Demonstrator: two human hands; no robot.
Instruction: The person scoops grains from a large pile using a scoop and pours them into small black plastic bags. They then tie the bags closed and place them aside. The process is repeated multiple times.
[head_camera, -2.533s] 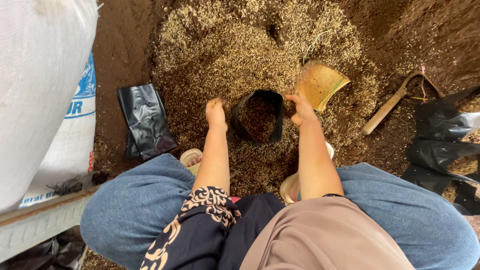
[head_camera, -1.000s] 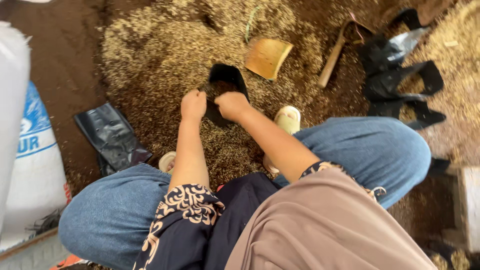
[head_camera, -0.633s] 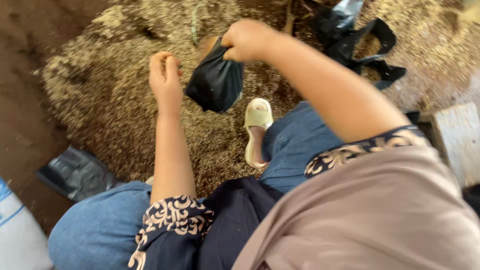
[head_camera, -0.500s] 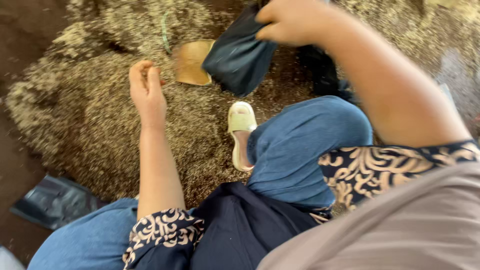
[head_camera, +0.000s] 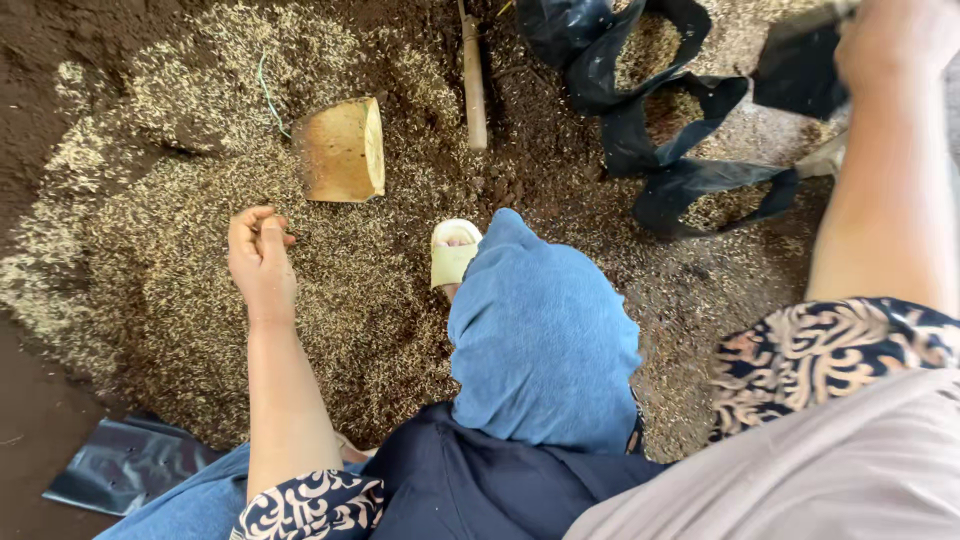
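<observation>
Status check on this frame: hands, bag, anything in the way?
Left hand loosely curled over husk pile. Right hand grips black bag, far right. Scoop, empty bags nearby.

Left hand (head_camera: 262, 262) rests loosely curled on the husk pile (head_camera: 200, 300) near a yellow scoop (head_camera: 343, 150) — right hand (head_camera: 895, 40) up top right gripping a black bag (head_camera: 800, 70), beside other filled black bags (head_camera: 680, 110).
</observation>
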